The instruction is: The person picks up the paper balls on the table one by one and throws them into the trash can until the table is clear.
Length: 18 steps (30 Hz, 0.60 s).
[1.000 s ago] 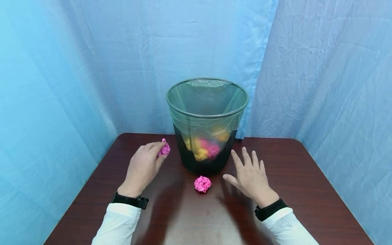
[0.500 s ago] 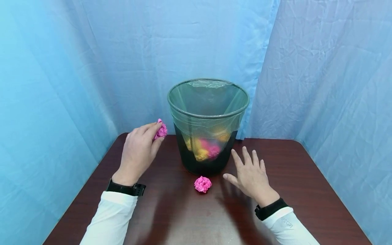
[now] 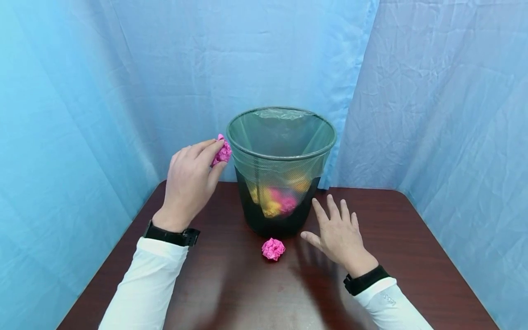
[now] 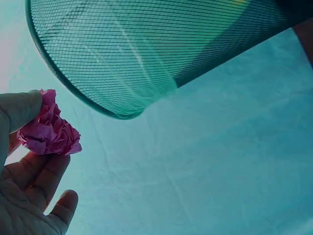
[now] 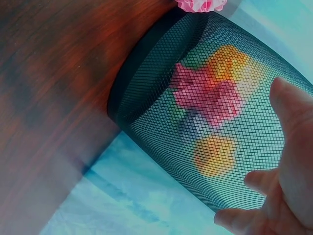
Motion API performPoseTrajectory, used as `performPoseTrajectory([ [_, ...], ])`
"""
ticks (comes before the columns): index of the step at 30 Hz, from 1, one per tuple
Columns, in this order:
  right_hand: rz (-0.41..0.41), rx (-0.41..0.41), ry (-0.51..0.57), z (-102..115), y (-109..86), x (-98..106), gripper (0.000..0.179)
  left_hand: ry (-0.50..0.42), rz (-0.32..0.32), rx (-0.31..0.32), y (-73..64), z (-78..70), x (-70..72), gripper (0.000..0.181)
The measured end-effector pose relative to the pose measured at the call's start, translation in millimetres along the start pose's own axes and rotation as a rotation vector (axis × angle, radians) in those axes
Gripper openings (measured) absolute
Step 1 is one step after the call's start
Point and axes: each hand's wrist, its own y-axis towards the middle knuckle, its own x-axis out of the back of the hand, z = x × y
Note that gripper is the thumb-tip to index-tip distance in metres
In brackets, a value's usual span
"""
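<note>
Between thumb and fingers my left hand (image 3: pixel 190 183) pinches a crumpled pink paper ball (image 3: pixel 222 152). It is raised just left of the rim of a mesh wastebasket (image 3: pixel 282 225), which has a pale green liner bag (image 3: pixel 284 133). The left wrist view shows the same paper ball (image 4: pixel 49 128) outside the rim. Through the mesh, yellow and pink crumpled paper balls (image 5: pixel 210 95) are visible. A second pink paper ball (image 3: pixel 273 250) lies on the table before the basket. Spread and holding nothing, my right hand (image 3: pixel 340 236) is near the basket's right side.
The dark brown wooden table (image 3: pixel 392 238) carries the wastebasket near its back edge. Light blue cloth curtains (image 3: pixel 185 68) hang behind and on both sides. Both wrists wear black straps.
Carrying the pink paper ball, my left hand has risen from low beside the basket to about rim height. My right hand and the ball on the table have stayed nearly still.
</note>
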Motion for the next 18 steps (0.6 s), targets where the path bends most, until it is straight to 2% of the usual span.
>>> performPoseTrajectory([
  [7,-0.008,0.008,-0.016,-0.5,1.0,3.5,0.095,-0.002,-0.038,-0.033,18.7,-7.2,-3.6,0.045],
  [18,-0.013,0.012,-0.012,-1.8,3.8,8.7,0.095,-0.024,-0.029,-0.069,37.3,-15.6,-13.3,0.042],
])
